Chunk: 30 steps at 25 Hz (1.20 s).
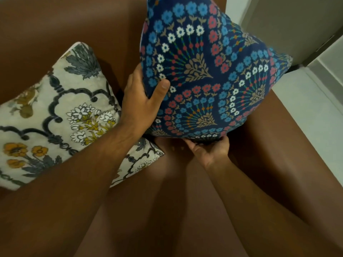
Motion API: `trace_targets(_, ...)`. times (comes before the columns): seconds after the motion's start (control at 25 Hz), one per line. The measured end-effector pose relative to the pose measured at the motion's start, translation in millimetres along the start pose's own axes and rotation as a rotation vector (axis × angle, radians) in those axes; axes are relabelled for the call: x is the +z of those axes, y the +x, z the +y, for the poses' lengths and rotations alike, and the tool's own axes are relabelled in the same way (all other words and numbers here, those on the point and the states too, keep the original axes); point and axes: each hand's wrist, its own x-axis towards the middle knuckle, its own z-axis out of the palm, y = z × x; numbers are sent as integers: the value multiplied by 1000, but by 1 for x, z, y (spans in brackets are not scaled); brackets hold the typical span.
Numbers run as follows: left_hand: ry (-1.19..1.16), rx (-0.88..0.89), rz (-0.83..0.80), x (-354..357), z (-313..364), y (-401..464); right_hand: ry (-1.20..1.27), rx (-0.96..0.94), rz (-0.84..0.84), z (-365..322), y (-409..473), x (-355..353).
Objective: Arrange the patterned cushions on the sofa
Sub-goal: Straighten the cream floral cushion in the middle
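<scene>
Your left hand (143,101) grips the navy floral cushion's (207,71) left edge; your right hand (207,151) cups its bottom, above the brown sofa (55,25) seat, right of the cream floral cushion (55,115).

Navy floral cushion (209,71) upright on brown leather sofa (55,25), right side. Left hand (141,102) clasps its left edge; right hand (207,151) cups bottom corner. Cream floral cushion (55,112) leans left, just beside.
</scene>
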Motion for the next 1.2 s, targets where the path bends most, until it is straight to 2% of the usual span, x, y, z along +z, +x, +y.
trace_targets(0.04,32,-10,-32,-8,3,-7,-60,-5,23,6,-8,-5)
trace_targets(0.12,177,-19,-9,-34,10,-39,-410,19,60,28,-31,-18)
trace_targets(0.2,313,45,61,-73,14,-80,-876,18,-45,61,-56,-23)
trace_targets(0.32,469,178,243,-150,-2,-121,-1323,-214,-294,107,-67,-2)
trace_targets(0.4,585,60,386,-219,-32,-130,-1463,-314,-386,144,-61,18)
trace_targets(0.44,613,-38,410,-251,-50,-131,-1525,-386,-366,159,-53,21)
trace_targets(0.52,574,-176,299,-300,-84,-120,-1632,-592,-208,183,-34,18)
trace_targets(0.6,631,-198,126,-331,-116,-108,-1512,-722,-44,206,-19,9)
trace_targets(0.72,791,-101,-19,-351,-141,-108,-962,-609,135,239,-13,-3)
trace_targets(0.8,803,-96,-87,-360,-150,-120,-815,-539,180,256,-13,-6)
trace_targets(0.92,843,-130,-135,-368,-156,-132,-788,-475,100,267,-17,2)
trace_targets(1.0,906,-121,-91,-372,-150,-125,-786,-421,49,275,-25,3)
trace_targets(1.12,955,-27,-22,-364,-134,-109,-783,-352,26,288,-38,-7)
trace_targets(1.2,899,25,-103,-352,-123,-100,-798,-264,29,293,-46,-14)
